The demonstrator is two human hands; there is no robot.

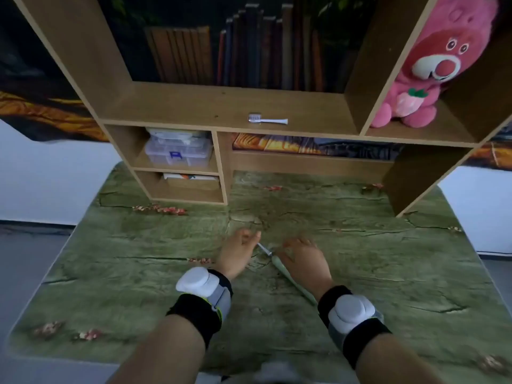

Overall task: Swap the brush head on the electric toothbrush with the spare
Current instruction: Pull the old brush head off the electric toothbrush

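Wristbands with white pods sit nearest the camera on both forearms, over the green wood-print tabletop. Beyond them I see the right hand laid over the upper part of the pale green toothbrush handle, which lies on the table running back toward the right wrist; whether its fingers close round the handle I cannot tell. The bare metal drive shaft projects from the handle toward the left hand, which is loosely curled with fingertips at the shaft's tip; whether it holds the removed head I cannot tell, as none is visible. Farther back, the spare brush head lies on its side on the wooden shelf, well apart from both hands. A pink plush bear sits in the right-hand compartment. Risk, in my judgement: the exposed shaft could bend if pressed sideways, and the spare, near the shelf's front edge, could be knocked off during the reach.
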